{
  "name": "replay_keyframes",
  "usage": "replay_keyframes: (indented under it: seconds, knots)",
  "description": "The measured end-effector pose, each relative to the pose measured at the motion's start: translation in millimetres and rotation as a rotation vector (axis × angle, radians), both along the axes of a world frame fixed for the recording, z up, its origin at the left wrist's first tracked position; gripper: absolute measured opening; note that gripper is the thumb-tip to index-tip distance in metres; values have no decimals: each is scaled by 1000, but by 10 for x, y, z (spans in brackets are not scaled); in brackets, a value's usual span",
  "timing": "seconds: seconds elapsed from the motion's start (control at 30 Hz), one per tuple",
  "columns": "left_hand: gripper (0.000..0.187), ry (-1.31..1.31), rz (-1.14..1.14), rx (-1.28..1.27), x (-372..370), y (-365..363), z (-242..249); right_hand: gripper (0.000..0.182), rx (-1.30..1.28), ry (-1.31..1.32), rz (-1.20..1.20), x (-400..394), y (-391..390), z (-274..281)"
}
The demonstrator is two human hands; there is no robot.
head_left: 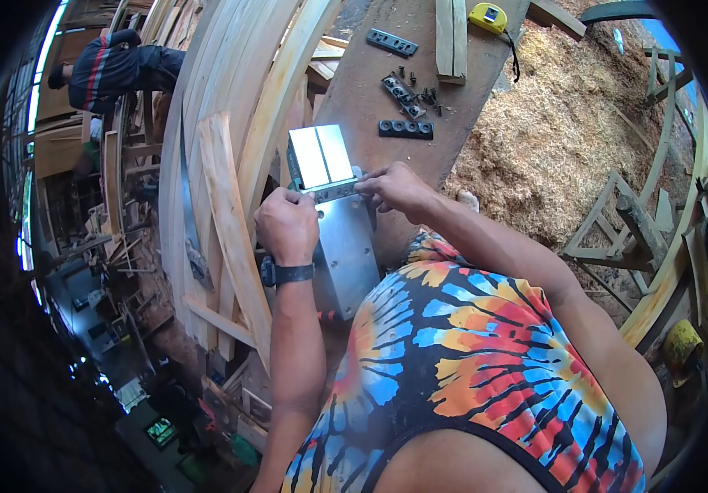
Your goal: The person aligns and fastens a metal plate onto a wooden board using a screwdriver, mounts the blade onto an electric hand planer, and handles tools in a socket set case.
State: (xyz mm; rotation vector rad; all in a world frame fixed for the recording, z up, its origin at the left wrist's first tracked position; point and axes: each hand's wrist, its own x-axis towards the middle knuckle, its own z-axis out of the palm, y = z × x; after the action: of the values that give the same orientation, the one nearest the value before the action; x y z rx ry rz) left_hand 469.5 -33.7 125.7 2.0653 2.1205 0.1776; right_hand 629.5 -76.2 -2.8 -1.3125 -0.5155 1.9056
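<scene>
An upturned electric planer [347, 251] lies on the board in front of me, its shiny metal sole plates facing up. Across the slot between the plates runs a narrow dark metal bar [335, 191]. My left hand [286, 222] pinches the near-left end of this bar with thumb and bent fingers. At the opposite end, my right hand [399, 191] has its fingertips closed on the bar; part of its grip is hidden. Beyond the planer lie a black bar with round holes [405, 129], a similar bar [403, 96] set at an angle, and several small dark screws [429, 96].
The brown board [362, 90] also carries a grey slotted bar [392, 42], a wooden block [451, 49] and a yellow tape measure [488, 17]. Long planks [230, 90] lie to the left, wood shavings [551, 140] to the right. Another person [111, 70] is at the upper left.
</scene>
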Motion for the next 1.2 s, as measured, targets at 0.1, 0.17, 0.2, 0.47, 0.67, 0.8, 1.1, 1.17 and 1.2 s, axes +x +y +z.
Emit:
replay_keyframes:
  seconds: [0.1, 0.17, 0.2, 0.47, 0.67, 0.8, 1.1, 1.17, 1.2]
  knots:
    - [18, 51, -39, 23, -22, 1, -36, 34, 6, -67, 47, 27, 10, 101]
    - [17, 67, -65, 44, -38, 5, -56, 28, -2, -26, 28, 19, 10, 86]
    - [17, 64, -72, 52, -44, 2, -57, 25, -8, -5, 17, 22, 13, 72]
    - [18, 99, -118, 124, -175, 33, -128, 35, 29, 136, 34, 35, -10, 26]
    - [30, 94, -170, 173, -221, 11, -178, 61, 530, -624, 358, -45, -256, -67]
    - [41, 3, -166, 145, -293, 6, -268, 78, 553, -841, 553, -126, -390, -45]
    - [55, -95, -78, 18, -292, 68, -213, 91, 532, -822, 639, -123, -392, -5]
    - [56, -44, -81, 28, -223, 61, -186, 93, 530, -816, 635, -134, -393, -17]
    - [55, -27, -80, 32, -180, 47, -173, 94, 526, -812, 632, -136, -399, -24]
